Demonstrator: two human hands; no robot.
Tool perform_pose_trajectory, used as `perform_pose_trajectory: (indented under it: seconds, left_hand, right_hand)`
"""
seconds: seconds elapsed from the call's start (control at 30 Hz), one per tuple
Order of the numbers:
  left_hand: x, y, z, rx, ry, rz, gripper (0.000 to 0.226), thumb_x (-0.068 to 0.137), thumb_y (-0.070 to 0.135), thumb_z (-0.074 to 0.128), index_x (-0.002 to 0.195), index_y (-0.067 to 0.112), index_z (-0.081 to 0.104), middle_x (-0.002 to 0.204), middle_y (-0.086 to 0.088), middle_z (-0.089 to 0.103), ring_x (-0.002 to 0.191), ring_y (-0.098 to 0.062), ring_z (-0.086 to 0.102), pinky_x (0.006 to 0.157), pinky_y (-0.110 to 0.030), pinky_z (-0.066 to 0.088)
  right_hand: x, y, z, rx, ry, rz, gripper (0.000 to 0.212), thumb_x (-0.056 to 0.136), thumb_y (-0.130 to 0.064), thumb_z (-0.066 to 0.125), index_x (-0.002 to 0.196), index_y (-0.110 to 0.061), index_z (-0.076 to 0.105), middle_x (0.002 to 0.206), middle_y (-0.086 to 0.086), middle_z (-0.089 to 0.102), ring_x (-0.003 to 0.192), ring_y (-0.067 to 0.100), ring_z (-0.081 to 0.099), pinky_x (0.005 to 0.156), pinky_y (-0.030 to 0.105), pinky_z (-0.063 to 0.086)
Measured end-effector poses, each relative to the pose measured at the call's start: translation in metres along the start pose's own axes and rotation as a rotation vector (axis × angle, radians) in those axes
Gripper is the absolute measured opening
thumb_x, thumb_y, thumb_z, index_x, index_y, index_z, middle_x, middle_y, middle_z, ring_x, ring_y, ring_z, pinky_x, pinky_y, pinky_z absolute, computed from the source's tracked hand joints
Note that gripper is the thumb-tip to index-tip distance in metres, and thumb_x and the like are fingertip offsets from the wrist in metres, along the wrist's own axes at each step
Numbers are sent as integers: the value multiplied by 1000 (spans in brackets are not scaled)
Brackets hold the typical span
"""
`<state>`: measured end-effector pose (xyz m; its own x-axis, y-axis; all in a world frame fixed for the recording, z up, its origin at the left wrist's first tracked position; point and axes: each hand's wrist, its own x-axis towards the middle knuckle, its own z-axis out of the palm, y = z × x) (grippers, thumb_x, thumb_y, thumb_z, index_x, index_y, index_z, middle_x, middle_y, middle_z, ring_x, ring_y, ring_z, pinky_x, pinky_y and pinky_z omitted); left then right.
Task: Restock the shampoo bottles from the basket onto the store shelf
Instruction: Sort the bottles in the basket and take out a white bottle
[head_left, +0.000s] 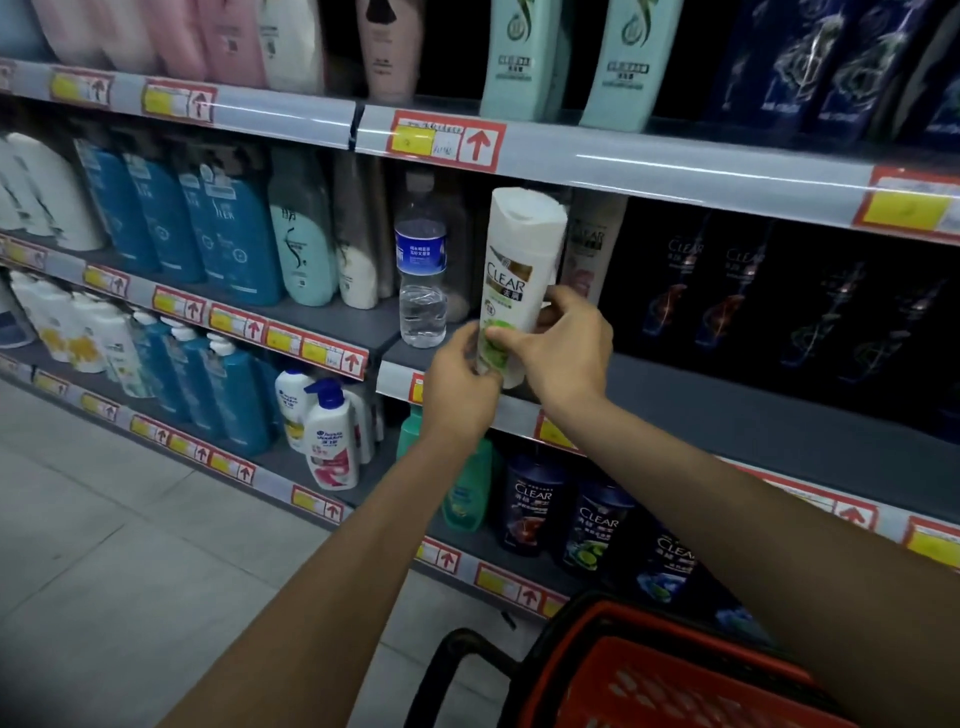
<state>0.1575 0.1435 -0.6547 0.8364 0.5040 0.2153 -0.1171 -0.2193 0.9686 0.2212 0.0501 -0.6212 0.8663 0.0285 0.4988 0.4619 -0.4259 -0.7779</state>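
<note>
A white Clear shampoo bottle (511, 270) with a green lime picture stands cap-up at the front edge of the grey middle shelf (727, 410). My left hand (460, 384) grips its lower left side. My right hand (563, 353) wraps its lower right side, thumb across the label. The bottle's base is hidden by my fingers, so I cannot tell whether it rests on the shelf. The red basket (670, 680) with a black handle sits at the bottom right, its inside mostly out of view.
A clear water bottle (422, 275) with a blue label stands just left of the shampoo. A pale Clear bottle (592, 249) is behind it to the right, then dark Clear bottles (727, 291). Bare shelf lies in front of those. Teal and blue bottles fill the left.
</note>
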Motion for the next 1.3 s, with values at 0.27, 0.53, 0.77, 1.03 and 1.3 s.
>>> perform_pose_trajectory:
  seconds: [0.27,0.53,0.77,1.03,1.3]
  left_hand:
    - [22,-1,4,20,-48,-48,50,84,8,61,131,23,62,115,-1,74,106,-23,69,97,-44,57]
    - [32,-11,8,63,-43,-89,48,80,24,66,127,23,62,111,-1,75,103,-23,70,96,-49,58]
    - [23,-10,4,76,-97,-92,57,73,34,60,129,25,58,107,3,75,97,-17,71,90,-44,60]
    - [3,4,-15,98,-131,-71,55,71,10,69,117,38,60,103,17,72,103,-17,71,94,-44,58]
    - [-41,69,-45,352,-163,-107,72,90,4,71,154,15,42,136,-5,60,114,-16,55,87,-23,41]
  right_hand:
    - [10,5,28,-83,62,37,60,56,-50,92,105,-24,71,96,-1,71,85,17,69,74,39,60]
    - [9,2,36,-130,58,83,61,60,-46,93,104,-23,59,102,1,69,90,21,68,76,39,58]
    - [5,-9,30,-132,10,143,59,66,-37,94,98,-17,49,104,5,65,92,26,67,76,40,56]
    - [-4,-27,4,-237,-200,212,64,68,-35,92,113,-13,52,119,11,63,107,31,65,81,35,52]
    - [-19,-55,-65,-397,-396,76,64,71,-31,88,125,-17,56,123,10,59,110,29,61,87,38,55]
